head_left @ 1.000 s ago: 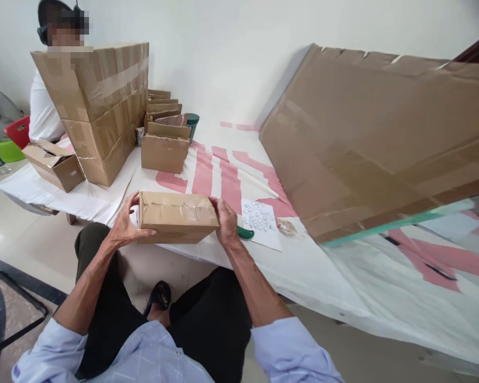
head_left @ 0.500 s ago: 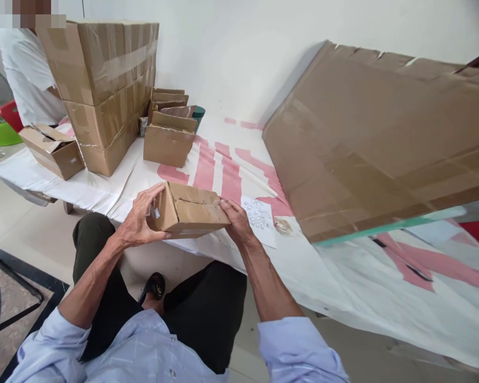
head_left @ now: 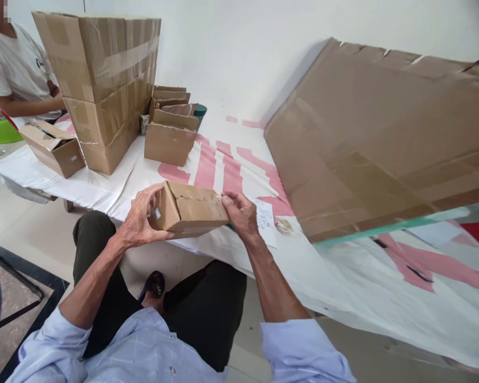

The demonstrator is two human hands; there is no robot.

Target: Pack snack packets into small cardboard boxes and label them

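Observation:
A small taped cardboard box (head_left: 193, 210) rests at the near edge of the table (head_left: 104, 186), turned so one end faces left. My left hand (head_left: 139, 221) grips that left end, fingers wrapped round it. At the box's right end my right hand (head_left: 241, 213) presses with curled fingers. A white sheet with small printed labels (head_left: 266, 219) lies just right of my right hand, partly hidden by it.
A tall stack of taped cartons (head_left: 104, 85) and several small open boxes (head_left: 170, 141) stand at the back left. A large flat cardboard sheet (head_left: 383, 133) leans over the right side. Another person (head_left: 16, 74) sits at far left behind an open box (head_left: 51, 149).
The box has been turned so its end faces left, and both hands shifted with it. My right hand now covers more of the label sheet. The view has moved slightly.

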